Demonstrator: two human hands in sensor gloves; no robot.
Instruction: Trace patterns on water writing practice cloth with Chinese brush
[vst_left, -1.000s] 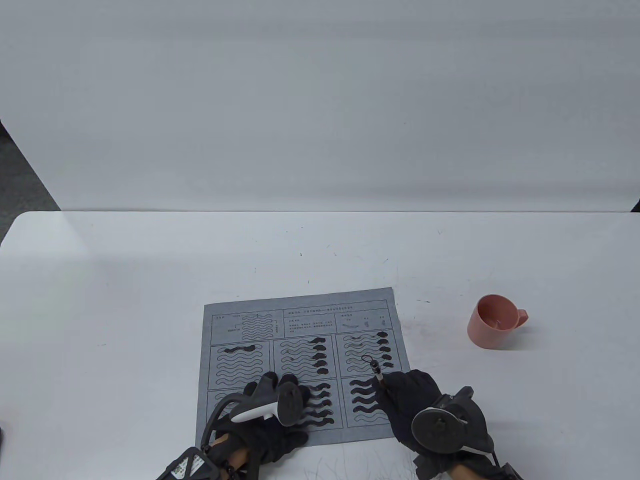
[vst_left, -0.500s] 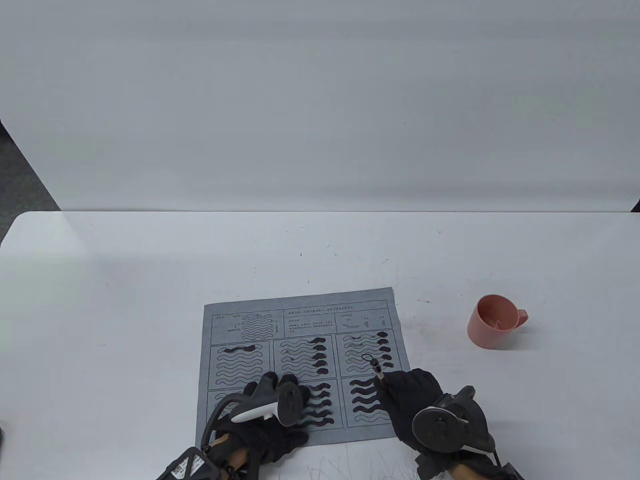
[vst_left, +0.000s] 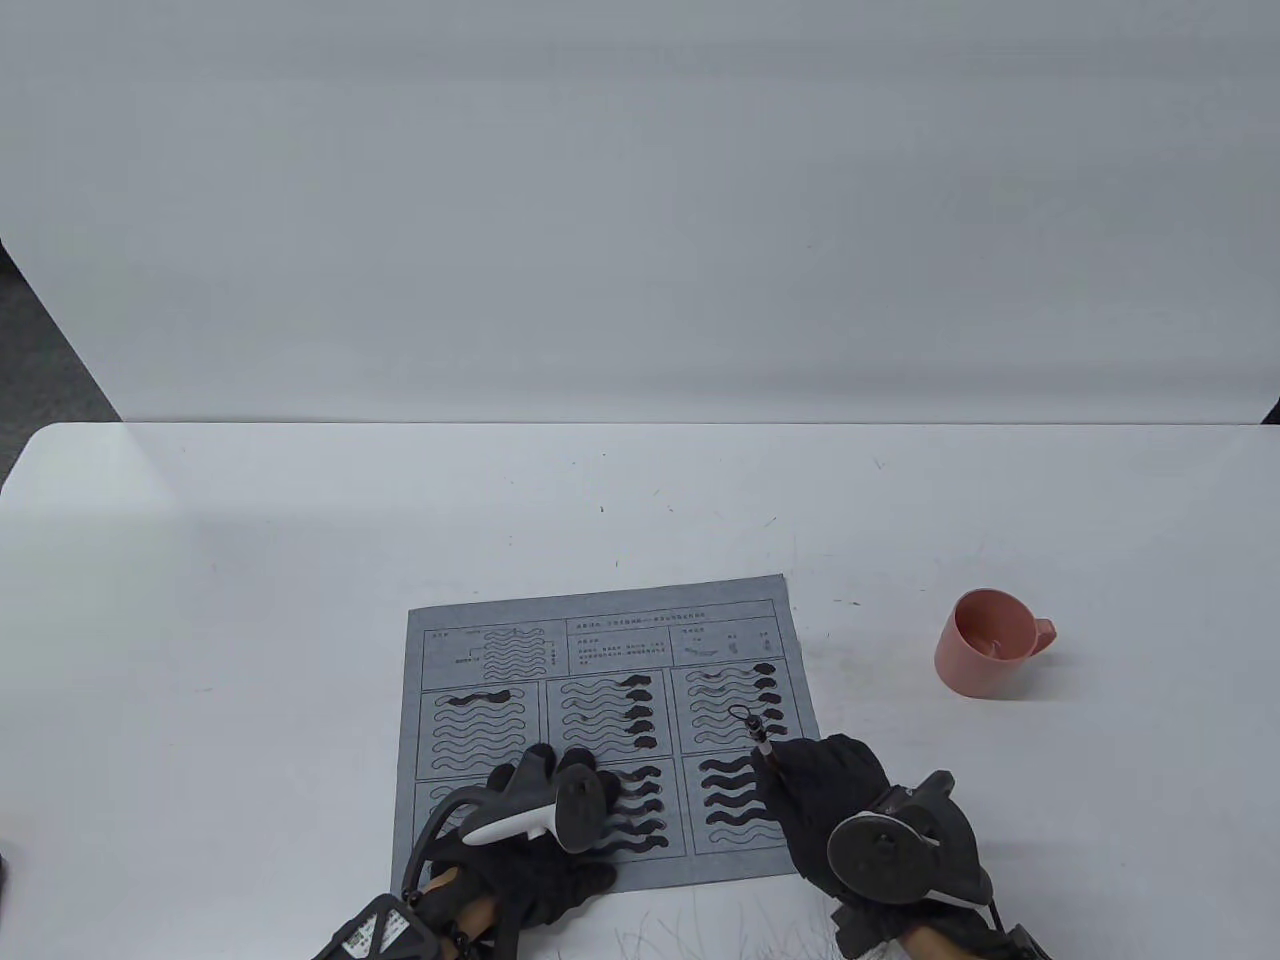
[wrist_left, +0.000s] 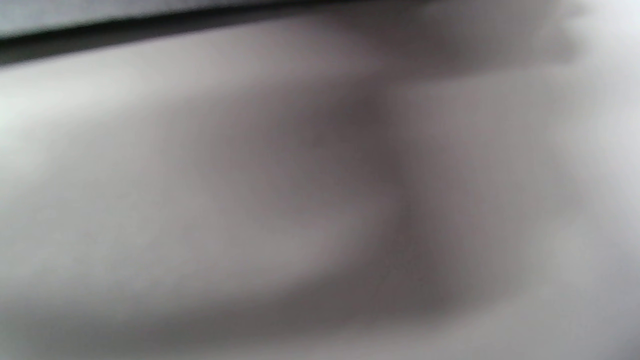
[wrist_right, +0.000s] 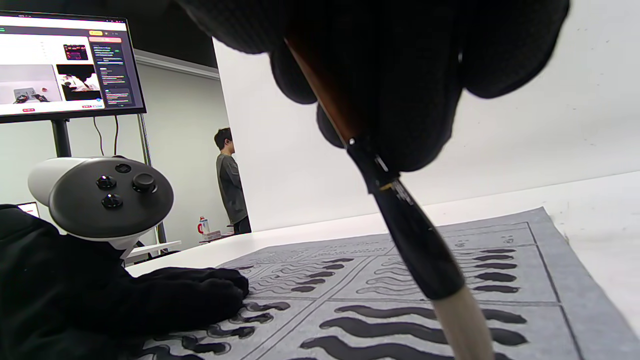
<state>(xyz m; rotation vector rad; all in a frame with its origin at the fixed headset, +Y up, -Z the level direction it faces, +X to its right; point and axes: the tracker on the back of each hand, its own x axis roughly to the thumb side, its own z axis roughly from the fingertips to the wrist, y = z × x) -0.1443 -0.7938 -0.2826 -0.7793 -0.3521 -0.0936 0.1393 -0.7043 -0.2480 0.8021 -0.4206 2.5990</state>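
Right wrist view shows our right hand (wrist_right: 370, 75) pinching the light, stiff brush (wrist_right: 400, 220) mid-shaft over the limp cloth (wrist_right: 500, 280), which our left hand (vst_left: 540, 810) presses flat against the counter (vst_left: 250, 600).

Matt grey felt-like cloth (vst_left: 600, 640); smooth white table (vst_left: 300, 560); matt pink plastic cup (vst_left: 985, 645); knit gloves.

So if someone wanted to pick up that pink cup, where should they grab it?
Probably by the handle, coming from the right. The cup stands upright on the table with its handle pointing right and open space around it. Pinching the rim from above should also work.
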